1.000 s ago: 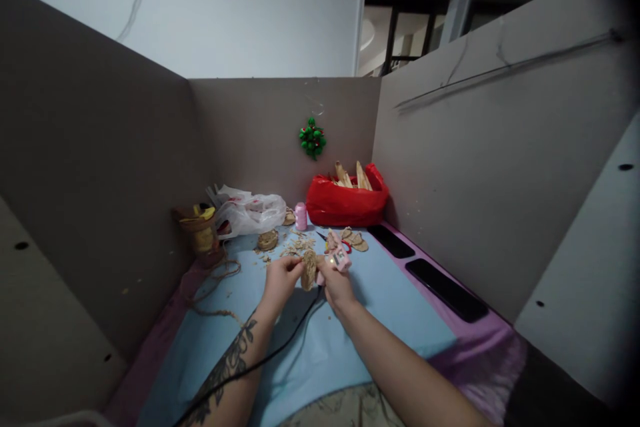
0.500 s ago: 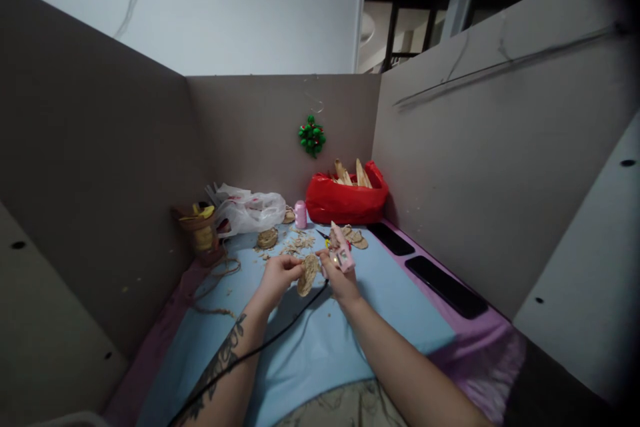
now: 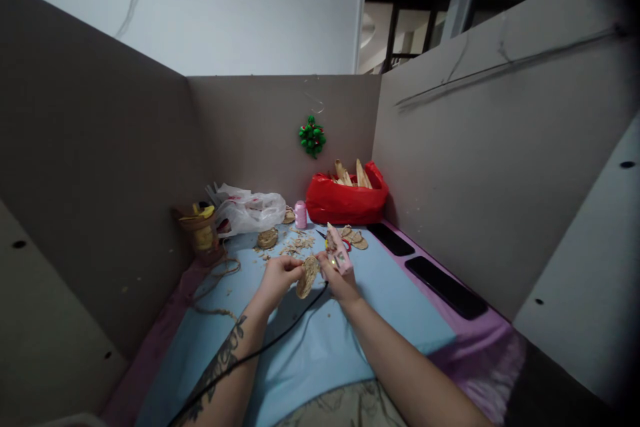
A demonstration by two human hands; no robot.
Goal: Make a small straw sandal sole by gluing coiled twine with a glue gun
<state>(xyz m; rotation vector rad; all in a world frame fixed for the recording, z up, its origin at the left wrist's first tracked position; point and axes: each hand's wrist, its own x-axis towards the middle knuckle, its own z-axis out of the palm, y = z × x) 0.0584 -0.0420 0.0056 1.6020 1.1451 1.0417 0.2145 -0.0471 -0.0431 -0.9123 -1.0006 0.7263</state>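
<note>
Both hands meet just below the middle of the frame, over the blue surface (image 3: 360,347). Our left hand (image 3: 277,278) pinches a small woven straw disc (image 3: 306,276) by its left edge, fingers closed on it, so that the disc stands nearly on edge. Our right hand (image 3: 341,282) is wrapped around a pink glue gun (image 3: 339,253), whose body angles up and away from us. The hand sits close against the disc's right side; whether the gun's tip touches the disc we cannot tell. A black cord (image 3: 273,341) trails from under the hands toward the lower left of the frame. Beyond the hands lie straw scraps (image 3: 297,244), a pink spool (image 3: 300,214) and a red bag (image 3: 347,204) against the back wall.

We judge the step in hand to be work with the gun on the disc, which is held up between both hands. The next move calls for a steady left pinch kept clear of the tip, and enough slack in the cord that it does not drag on the right hand.
</note>
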